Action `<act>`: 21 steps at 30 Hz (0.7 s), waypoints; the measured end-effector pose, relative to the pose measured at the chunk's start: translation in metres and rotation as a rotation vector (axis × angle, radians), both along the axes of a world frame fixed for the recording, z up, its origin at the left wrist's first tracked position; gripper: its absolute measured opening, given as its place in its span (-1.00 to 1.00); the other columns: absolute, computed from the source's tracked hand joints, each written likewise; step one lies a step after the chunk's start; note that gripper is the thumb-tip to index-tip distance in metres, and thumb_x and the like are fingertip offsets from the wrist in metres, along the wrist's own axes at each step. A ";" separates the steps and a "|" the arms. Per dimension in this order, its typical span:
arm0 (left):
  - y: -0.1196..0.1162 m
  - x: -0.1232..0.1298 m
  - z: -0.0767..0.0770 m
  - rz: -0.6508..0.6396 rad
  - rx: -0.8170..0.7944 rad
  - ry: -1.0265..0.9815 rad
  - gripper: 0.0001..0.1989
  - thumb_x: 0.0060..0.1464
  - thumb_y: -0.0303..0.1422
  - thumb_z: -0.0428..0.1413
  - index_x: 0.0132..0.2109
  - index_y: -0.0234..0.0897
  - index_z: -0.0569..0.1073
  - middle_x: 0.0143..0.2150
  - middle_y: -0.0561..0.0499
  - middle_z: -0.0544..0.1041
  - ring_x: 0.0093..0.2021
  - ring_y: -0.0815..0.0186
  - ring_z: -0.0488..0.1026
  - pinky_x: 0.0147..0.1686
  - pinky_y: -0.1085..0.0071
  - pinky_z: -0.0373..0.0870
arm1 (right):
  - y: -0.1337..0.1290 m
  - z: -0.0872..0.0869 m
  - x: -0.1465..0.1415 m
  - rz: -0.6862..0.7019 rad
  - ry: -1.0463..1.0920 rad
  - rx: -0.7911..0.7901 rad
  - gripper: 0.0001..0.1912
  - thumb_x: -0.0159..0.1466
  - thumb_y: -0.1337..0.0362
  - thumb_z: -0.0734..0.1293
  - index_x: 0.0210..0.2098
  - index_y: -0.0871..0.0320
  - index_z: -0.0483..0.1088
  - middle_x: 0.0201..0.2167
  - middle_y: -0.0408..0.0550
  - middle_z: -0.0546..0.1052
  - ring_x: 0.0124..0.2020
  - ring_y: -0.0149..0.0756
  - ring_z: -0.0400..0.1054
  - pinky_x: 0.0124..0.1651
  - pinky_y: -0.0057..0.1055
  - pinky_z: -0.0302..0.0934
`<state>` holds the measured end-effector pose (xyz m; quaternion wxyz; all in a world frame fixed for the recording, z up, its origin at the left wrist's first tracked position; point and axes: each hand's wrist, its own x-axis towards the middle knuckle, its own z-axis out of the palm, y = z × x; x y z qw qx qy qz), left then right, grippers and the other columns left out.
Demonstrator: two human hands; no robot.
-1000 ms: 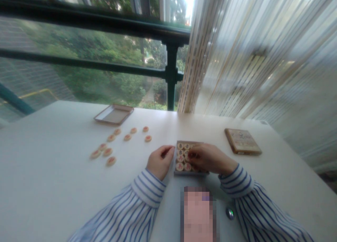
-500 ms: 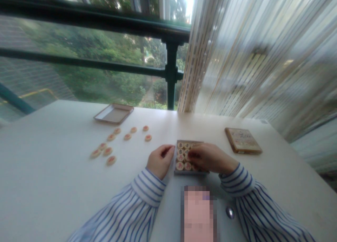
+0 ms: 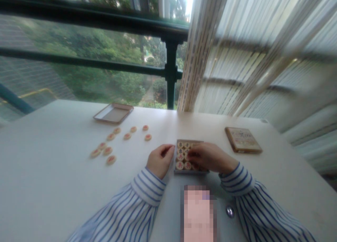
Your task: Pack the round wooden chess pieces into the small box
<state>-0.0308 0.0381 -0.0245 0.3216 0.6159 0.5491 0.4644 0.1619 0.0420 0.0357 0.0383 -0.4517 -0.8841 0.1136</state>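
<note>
Right grip [image 3: 212,157]: its fingers are bent low over the open box [image 3: 193,173]; I can't tell how wide they are, or if they have hold of a disc.
Left grip [image 3: 159,162]: curled up, thumb and finger tips near each other, just beside the box's left wall; I can't tell if it touches the box or has hold of anything.
Discs: some lie in rows in the box, like this red one [image 3: 180,165]; the loose ones, like this [image 3: 111,160], lie on the tabletop [image 3: 52,185], left of the left grip.
Good way: for finger work in the box, I think a light touch with the tips is best, one disc at a time, so the ones next to it don't tip. The left grip could steady the wall.
Disc count: ten loose; in the box, at least eight show, though the right grip hides part of it, so there may be more.
Box count: one open box and one flat box [image 3: 244,140] off to the right.
Tray count: one tray [image 3: 113,113], at the far left.
Shiny thing count: one shiny thing [image 3: 230,211], near the right sleeve [image 3: 263,207].
</note>
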 end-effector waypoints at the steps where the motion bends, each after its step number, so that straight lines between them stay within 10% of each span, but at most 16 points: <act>1: 0.000 0.000 0.000 -0.002 -0.002 -0.002 -0.74 -0.05 -0.21 0.04 -0.31 -0.28 0.50 -0.38 0.01 0.56 -0.35 0.30 0.47 -0.29 0.39 0.38 | 0.000 0.000 0.000 0.000 -0.003 -0.001 -0.74 0.20 0.13 0.18 -0.37 0.08 0.45 -0.41 -0.14 0.51 -0.44 -0.42 0.29 -0.44 -0.50 -0.04; 21: -0.001 0.002 0.001 -0.023 0.057 0.147 -0.77 -0.08 -0.28 0.08 -0.28 -0.27 0.52 -0.29 -0.04 0.51 -0.24 0.28 0.43 -0.19 0.33 0.37 | -0.001 0.000 0.001 0.005 -0.050 0.012 -0.72 0.22 0.10 0.14 -0.35 0.07 0.43 -0.38 -0.14 0.50 -0.40 -0.40 0.30 -0.40 -0.50 -0.03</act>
